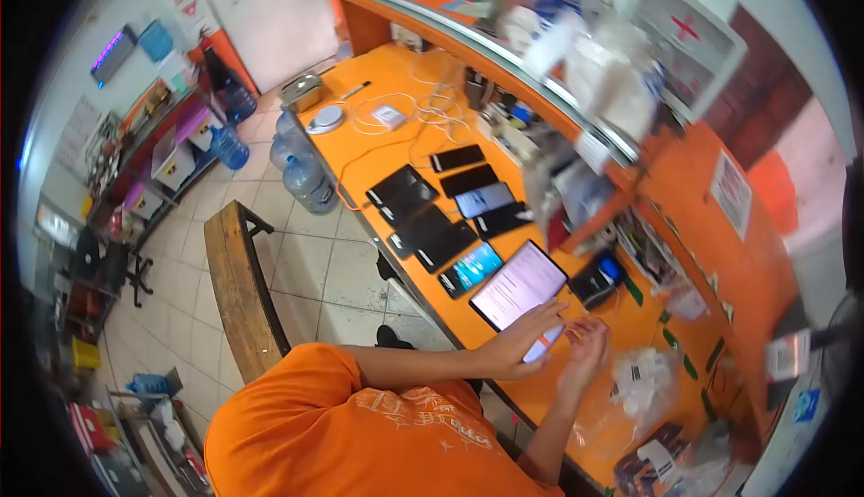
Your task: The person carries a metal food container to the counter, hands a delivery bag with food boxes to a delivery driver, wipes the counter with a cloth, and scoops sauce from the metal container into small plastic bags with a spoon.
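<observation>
My left hand (pixel 520 349) is closed around a small smartphone (pixel 542 345) with a pale lit screen and an orange patch on it. Close to the phone's other side, my right hand (pixel 587 349) has its fingers curled together; whatever they pinch, if anything, is too small to make out. Just beyond both hands lies a tablet (pixel 519 285) in a dark frame, its screen lit with lines of text. A phone with a blue lit screen (pixel 471 269) lies beside the tablet. Several dark phones (pixel 419 230) are laid out in rows farther along the orange table (pixel 367 160).
A payment terminal (pixel 598 278) with a blue display stands right of the tablet. Clear plastic bags (pixel 643 378) lie near my right forearm. White cables (pixel 441 105) coil at the far end. An orange shelf (pixel 486 38) overhangs the table; a wooden bench (pixel 241 281) stands left.
</observation>
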A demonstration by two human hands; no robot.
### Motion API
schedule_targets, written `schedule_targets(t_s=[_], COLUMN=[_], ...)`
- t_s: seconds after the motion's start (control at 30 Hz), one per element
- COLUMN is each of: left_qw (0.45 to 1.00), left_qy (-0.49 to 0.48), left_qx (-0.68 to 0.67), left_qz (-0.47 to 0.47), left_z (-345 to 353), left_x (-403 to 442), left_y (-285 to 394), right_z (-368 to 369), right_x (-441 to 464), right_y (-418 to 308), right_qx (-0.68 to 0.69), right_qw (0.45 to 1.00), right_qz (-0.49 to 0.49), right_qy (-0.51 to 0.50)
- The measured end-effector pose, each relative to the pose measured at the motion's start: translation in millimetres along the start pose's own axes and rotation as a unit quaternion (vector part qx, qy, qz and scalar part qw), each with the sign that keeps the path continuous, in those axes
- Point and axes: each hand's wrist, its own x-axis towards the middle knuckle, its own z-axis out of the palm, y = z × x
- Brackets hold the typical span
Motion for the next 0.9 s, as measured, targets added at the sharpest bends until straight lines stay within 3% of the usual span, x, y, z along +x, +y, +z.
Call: schedule_targets(t_s=[0.07, 0.13, 0.17, 0.23, 0.37, 0.43, 0.5, 0.57, 0.63, 0.7, 0.73, 0.77, 0.8, 0.83, 0.87, 0.9], left_qw=[0.987, 0.979, 0.97, 0.963, 0.954, 0.948, 0.917, 0.909, 0.83, 0.817, 0.796, 0.761, 0.74, 0.71, 0.715, 0.72], left_qy=[-0.022, -0.028, -0.054, 0.02, 0.11, 0.154, 0.214, 0.246, 0.298, 0.34, 0.409, 0.469, 0.424, 0.372, 0.341, 0.308], left_qx=[0.112, 0.162, 0.202, 0.235, 0.266, 0.273, 0.333, 0.33, 0.436, 0.432, 0.363, 0.288, 0.27, 0.251, 0.262, 0.275], left_qz=[0.113, 0.12, 0.121, 0.131, 0.086, 0.055, -0.041, -0.061, -0.178, -0.175, -0.261, -0.343, -0.446, -0.543, -0.551, -0.558], left_z=[-59.3, -115.9, -146.4, -217.6, -342.8, -383.8, -423.9, -459.1, -489.7, -521.2, -530.7, -539.9, -552.2, -565.0, -575.9, -590.0], left_x=[-11.8, -32.9, -41.6, -71.1, -134.5, -171.6, -195.7, -216.8, -234.6, -255.2, -275.1, -295.5, -317.7, -341.2, -364.0, -386.1], left_y=[1.6, -20.5, -35.6, -69.8, -89.1, -100.5, -112.2, -121.5, -140.5, -172.4, -198.7, -220.4, -233.1, -244.8, -260.0, -274.1], right_z=[71.0, 146.2, 187.2, 245.5, 376.0, 439.4, 489.6, 538.0, 581.6, 633.7, 662.5, 692.2, 722.4, 751.6, 780.4, 809.9], right_x=[3.8, 0.0, -4.0, -23.5, -87.3, -111.2, -118.9, -121.2, -115.0, -106.7, -96.6, -80.7, -62.6, -40.3, -15.7, 6.5], right_y=[51.0, 116.9, 154.8, 209.0, 236.8, 207.0, 207.2, 210.8, 230.6, 239.4, 242.8, 244.8, 248.8, 267.8, 294.8, 315.7], right_qx=[0.063, 0.076, 0.147, 0.253, 0.223, 0.158, 0.167, 0.119, 0.119, 0.026, 0.025, -0.049, -0.123, -0.212, -0.294, -0.364], right_qw=[0.99, 0.97, 0.93, 0.781, 0.74, 0.745, 0.716, 0.68, 0.669, 0.681, 0.683, 0.705, 0.708, 0.725, 0.718, 0.734], right_qz=[0.036, 0.05, 0.178, 0.438, 0.471, 0.48, 0.528, 0.594, 0.588, 0.425, 0.428, 0.295, 0.154, -0.007, -0.167, -0.18], right_qy=[-0.123, -0.224, -0.286, -0.367, -0.426, -0.435, -0.426, -0.413, -0.438, -0.595, -0.591, -0.644, -0.678, -0.656, -0.609, -0.544])
